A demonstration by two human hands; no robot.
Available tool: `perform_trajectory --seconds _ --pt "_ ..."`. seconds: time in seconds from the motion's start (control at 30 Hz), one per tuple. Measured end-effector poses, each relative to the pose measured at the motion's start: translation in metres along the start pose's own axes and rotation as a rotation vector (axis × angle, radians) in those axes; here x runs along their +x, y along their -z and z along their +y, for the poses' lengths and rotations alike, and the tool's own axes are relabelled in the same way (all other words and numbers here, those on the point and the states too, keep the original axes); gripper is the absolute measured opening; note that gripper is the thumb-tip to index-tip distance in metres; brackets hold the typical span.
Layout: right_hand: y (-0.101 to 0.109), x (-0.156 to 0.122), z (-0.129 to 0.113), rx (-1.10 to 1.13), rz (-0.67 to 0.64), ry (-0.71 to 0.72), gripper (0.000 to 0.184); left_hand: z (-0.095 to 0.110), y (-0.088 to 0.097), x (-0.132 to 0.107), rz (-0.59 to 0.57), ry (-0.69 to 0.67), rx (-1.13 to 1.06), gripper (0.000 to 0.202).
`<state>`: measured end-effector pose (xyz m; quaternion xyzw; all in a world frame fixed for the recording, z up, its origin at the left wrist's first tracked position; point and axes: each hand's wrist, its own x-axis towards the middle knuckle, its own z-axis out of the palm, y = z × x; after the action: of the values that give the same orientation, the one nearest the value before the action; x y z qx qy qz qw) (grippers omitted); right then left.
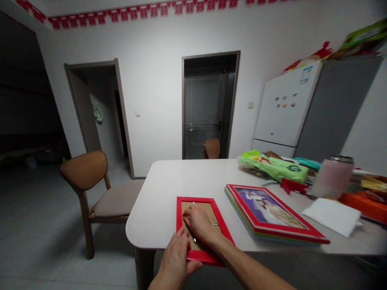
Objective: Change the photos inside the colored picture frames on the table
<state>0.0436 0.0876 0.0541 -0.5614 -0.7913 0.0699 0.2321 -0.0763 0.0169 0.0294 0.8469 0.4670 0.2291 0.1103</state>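
Note:
A red picture frame (222, 225) lies face down at the table's near edge, its brown backing board (205, 207) facing up. Small metal clips (215, 224) show around the board. My left hand (177, 255) grips the frame's near left corner, fingers along the left side and thumb by the near edge. Over the board, my right hand (198, 221) has its fingers curled and pressed together at the left inner edge. Whatever sits under those fingertips is hidden.
To the right is a stack of picture frames (272, 209), a photo in the top red one. Beyond it are a green packet (278, 167), a pink bottle (332, 177), white paper (332, 215) and an orange box (365, 205). A chair (117, 201) stands left of the white table (160, 193).

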Motion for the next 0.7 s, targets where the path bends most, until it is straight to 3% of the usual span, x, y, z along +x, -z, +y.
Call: perform_trajectory --seconds 0.13,0.37,0.47,0.7 --pt "0.009 -0.001 0.010 0.011 -0.014 0.014 0.025 0.001 0.002 -0.001 -0.012 0.031 0.012 0.066" --pt "0.052 -0.026 0.067 -0.121 -0.141 0.012 0.024 0.001 0.003 -0.003 -0.016 0.041 -0.020 0.067" --pt "0.053 -0.032 0.076 -0.136 -0.121 0.025 0.022 0.002 0.004 -0.003 -0.011 0.051 -0.037 0.069" --pt "0.046 -0.029 0.069 -0.154 -0.043 0.004 0.023 0.004 0.006 -0.002 -0.010 0.061 -0.064 0.066"
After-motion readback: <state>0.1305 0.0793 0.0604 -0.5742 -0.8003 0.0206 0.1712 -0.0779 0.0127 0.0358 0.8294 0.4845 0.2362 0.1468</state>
